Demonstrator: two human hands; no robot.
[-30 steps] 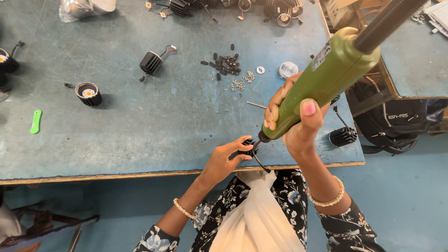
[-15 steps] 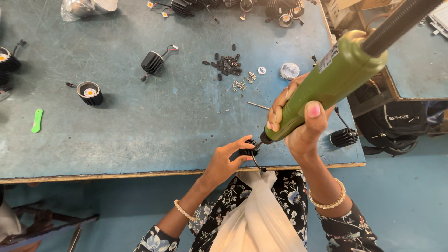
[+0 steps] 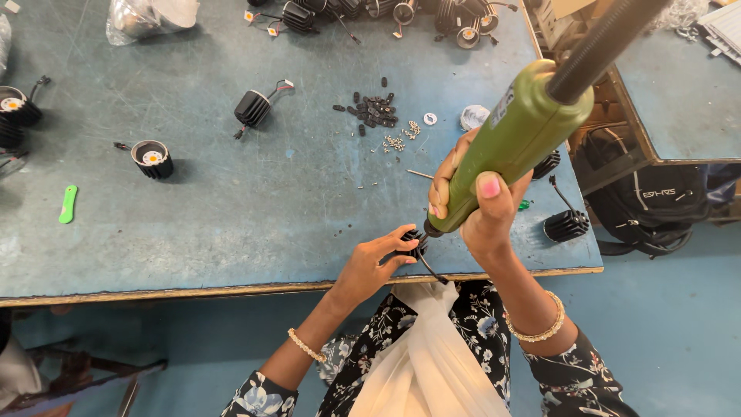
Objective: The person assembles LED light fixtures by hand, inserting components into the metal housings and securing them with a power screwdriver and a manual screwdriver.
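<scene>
Right hand: the right hand [image 3: 482, 208] is clenched round a green driver [image 3: 513, 143], just right of centre, tilted so its tip points down and left.
Driver tip: it meets the black part [image 3: 413, 243] at the table's near edge, low centre of the frame.
Left hand: the left hand [image 3: 370, 262] grasps that part, fingers curled over it, thumb underneath, pinning it against the table [image 3: 231, 201].
Part wire: a thin dark wire trails from the part down toward the person's lap.
Risk, slip: the part sits right at the edge, so I'd judge a sideways push from the tip could knock it off the table.
Risk, fingers: fingertips lie just beside the tip; if it skids off, it could jab them.
Risk, hose: the thick black hose [image 3: 610, 38] rising to the upper right could drag the tool off line.
Bag: a clear plastic bag [image 3: 150, 15] at upper left holds something, but I can't tell what.
Loose bits: small black pieces [image 3: 374, 110] and pale screws [image 3: 401, 139] lie bare on the table, upper centre, in no tray.
Other parts: one finned unit [image 3: 252, 106] and one round unit [image 3: 152, 158] rest at mid left, well apart from the hands.
Backpack: a black backpack [image 3: 656, 205] sits on the floor at right, contents hidden.
</scene>
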